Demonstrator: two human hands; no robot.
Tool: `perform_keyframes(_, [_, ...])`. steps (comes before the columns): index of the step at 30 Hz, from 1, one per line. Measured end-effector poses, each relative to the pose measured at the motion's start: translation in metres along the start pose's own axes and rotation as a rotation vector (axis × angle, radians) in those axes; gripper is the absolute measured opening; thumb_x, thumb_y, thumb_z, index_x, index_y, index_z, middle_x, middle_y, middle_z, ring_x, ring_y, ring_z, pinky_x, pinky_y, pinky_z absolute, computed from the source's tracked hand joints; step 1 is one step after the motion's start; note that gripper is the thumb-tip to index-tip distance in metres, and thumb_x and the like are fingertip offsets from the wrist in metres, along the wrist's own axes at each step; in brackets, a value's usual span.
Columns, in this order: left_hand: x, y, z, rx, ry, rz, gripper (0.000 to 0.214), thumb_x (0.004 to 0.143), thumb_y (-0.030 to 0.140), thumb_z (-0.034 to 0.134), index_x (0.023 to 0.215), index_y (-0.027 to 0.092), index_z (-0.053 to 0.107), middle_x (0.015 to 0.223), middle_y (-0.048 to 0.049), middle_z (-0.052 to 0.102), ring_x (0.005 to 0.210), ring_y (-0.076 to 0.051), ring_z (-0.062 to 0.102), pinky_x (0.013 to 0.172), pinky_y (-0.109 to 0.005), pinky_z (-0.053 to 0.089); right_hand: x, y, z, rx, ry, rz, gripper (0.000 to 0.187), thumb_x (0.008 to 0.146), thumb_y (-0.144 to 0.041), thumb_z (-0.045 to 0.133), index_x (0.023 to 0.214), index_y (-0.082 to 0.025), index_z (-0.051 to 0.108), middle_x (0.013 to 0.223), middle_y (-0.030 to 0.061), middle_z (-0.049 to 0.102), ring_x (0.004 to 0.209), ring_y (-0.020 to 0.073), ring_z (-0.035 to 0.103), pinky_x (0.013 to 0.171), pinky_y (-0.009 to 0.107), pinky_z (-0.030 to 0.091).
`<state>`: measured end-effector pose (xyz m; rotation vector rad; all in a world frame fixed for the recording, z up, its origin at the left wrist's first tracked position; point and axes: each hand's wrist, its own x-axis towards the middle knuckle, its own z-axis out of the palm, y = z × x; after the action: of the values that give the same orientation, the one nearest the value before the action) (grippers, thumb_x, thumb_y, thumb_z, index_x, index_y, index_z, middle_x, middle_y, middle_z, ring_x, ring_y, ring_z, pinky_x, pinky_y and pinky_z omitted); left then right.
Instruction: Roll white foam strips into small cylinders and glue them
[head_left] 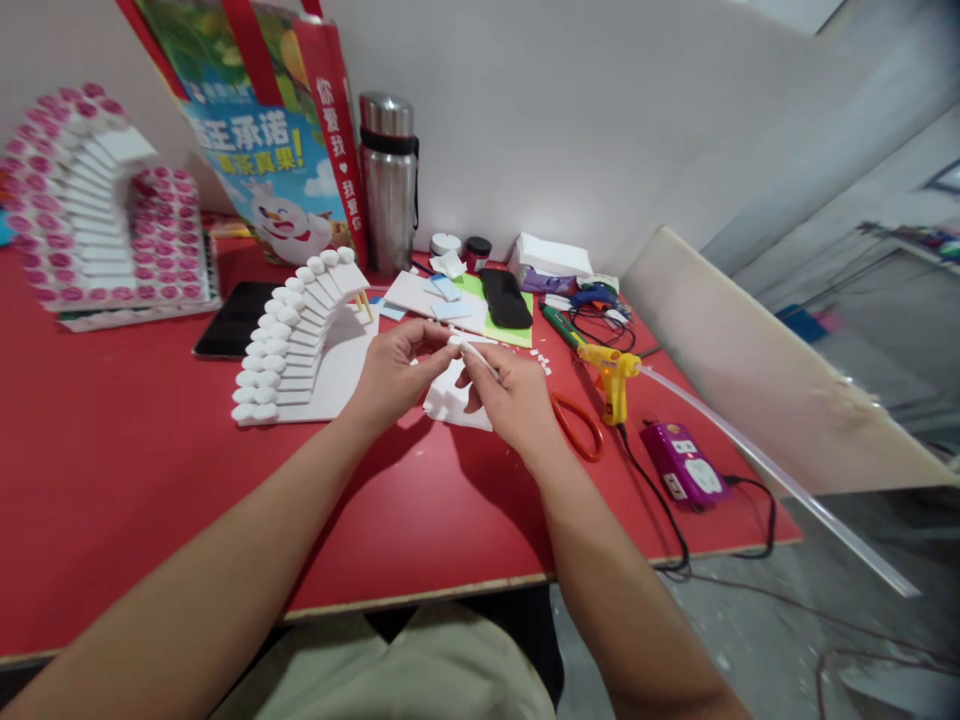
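Over the table's middle, my left hand (401, 365) and my right hand (510, 385) meet around a thin white stick (478, 358). The fingers of my right hand are closed along its length. My left thumb and forefinger pinch at its far end, where a small white piece shows; its exact kind is too small to tell. Left of my hands stands a white model staircase (315, 310) on a white board, edged with white rounded pieces. Beneath my hands lies a white sheet (457, 405).
A yellow glue gun (615, 375) with a long clear glue stick (780, 475) lies right, near orange-handled scissors (577, 428) and a purple power socket (684, 465). Behind stand a steel flask (388, 190), a printed bag (277, 150), a black phone (506, 298) and a pink-dotted model (105, 220).
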<state>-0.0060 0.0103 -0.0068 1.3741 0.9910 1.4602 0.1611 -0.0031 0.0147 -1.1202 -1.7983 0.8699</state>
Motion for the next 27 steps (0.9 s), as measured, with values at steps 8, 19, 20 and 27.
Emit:
perform_keyframes(8, [-0.002, 0.004, -0.003, 0.030, -0.083, 0.007, 0.019, 0.086, 0.033, 0.080, 0.096, 0.018, 0.076, 0.089, -0.0051, 0.078, 0.084, -0.019, 0.073, 0.081, -0.032, 0.056, 0.007, -0.003, -0.008, 0.795, -0.107, 0.437, 0.036, 0.081, -0.051, 0.082, 0.084, -0.016, 0.071, 0.078, -0.0002, 0.059, 0.057, 0.0090, 0.049, 0.052, 0.029, 0.061])
perform_keyframes(19, [-0.001, 0.005, -0.001, -0.023, -0.046, -0.038, 0.021, 0.083, 0.035, 0.082, 0.094, 0.018, 0.076, 0.091, -0.0057, 0.078, 0.086, -0.020, 0.072, 0.082, -0.033, 0.055, 0.006, 0.000, -0.008, 0.409, -0.026, 0.214, 0.034, 0.084, -0.052, 0.078, 0.087, -0.018, 0.078, 0.066, -0.0045, 0.053, 0.053, 0.0088, 0.053, 0.056, 0.027, 0.058])
perform_keyframes(20, [-0.001, 0.006, 0.000, -0.018, -0.037, -0.044, 0.022, 0.083, 0.035, 0.082, 0.094, 0.018, 0.076, 0.091, -0.0058, 0.078, 0.086, -0.020, 0.071, 0.081, -0.033, 0.055, 0.006, 0.000, -0.007, 0.315, 0.018, 0.174, 0.033, 0.086, -0.051, 0.076, 0.087, -0.018, 0.079, 0.066, -0.0038, 0.058, 0.051, 0.0089, 0.056, 0.056, 0.026, 0.056])
perform_keyframes(27, [-0.004, 0.003, 0.006, -0.045, 0.017, -0.020, 0.023, 0.077, 0.032, 0.085, 0.090, 0.017, 0.074, 0.085, -0.0043, 0.077, 0.082, -0.019, 0.071, 0.082, -0.033, 0.055, -0.003, -0.003, 0.003, -0.131, 0.316, -0.064, 0.018, 0.093, -0.031, 0.069, 0.084, -0.020, 0.079, 0.070, 0.0017, 0.073, 0.062, 0.0153, 0.067, 0.063, 0.028, 0.050])
